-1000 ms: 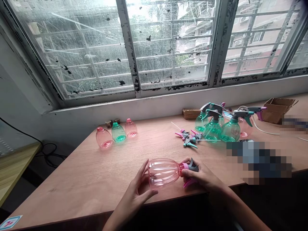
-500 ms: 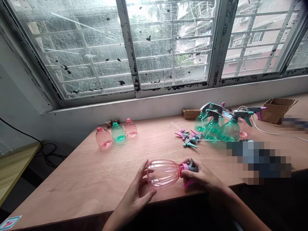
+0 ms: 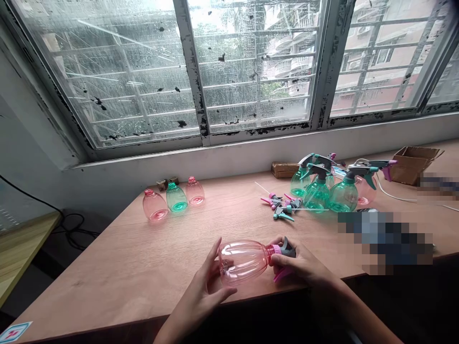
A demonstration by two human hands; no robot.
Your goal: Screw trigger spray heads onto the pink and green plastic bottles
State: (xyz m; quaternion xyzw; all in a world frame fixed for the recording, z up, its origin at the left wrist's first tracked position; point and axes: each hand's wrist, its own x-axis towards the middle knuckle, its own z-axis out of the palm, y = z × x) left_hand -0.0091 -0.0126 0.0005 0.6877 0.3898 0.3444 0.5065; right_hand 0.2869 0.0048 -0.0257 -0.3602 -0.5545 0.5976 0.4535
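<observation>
A clear pink spray bottle [image 3: 244, 262] lies on its side in the air over the table's front edge, its base to the left. My right hand [image 3: 299, 263] is closed round its neck, at the pink collar and the grey spray head [image 3: 288, 248]; the pink trigger [image 3: 282, 274] points down below the fingers. Round the base curves my left hand [image 3: 202, 286], fingers behind it and thumb along its lower edge. Beyond lie several loose spray heads [image 3: 281, 205] with pink or teal triggers, some with thin tubes.
On the wooden table [image 3: 118, 267], two pink bottles and a green bottle [image 3: 177, 197] without spray heads stand at the back left. Several assembled green spray bottles [image 3: 343, 195] stand at the right. Behind are a flat cardboard box [image 3: 285, 169], an open carton [image 3: 412, 165] and a white cable [image 3: 392, 195].
The left thumb has slid slightly right along the bottle's lower edge, and the bottle looks slightly turned. The right hand keeps its place at the neck.
</observation>
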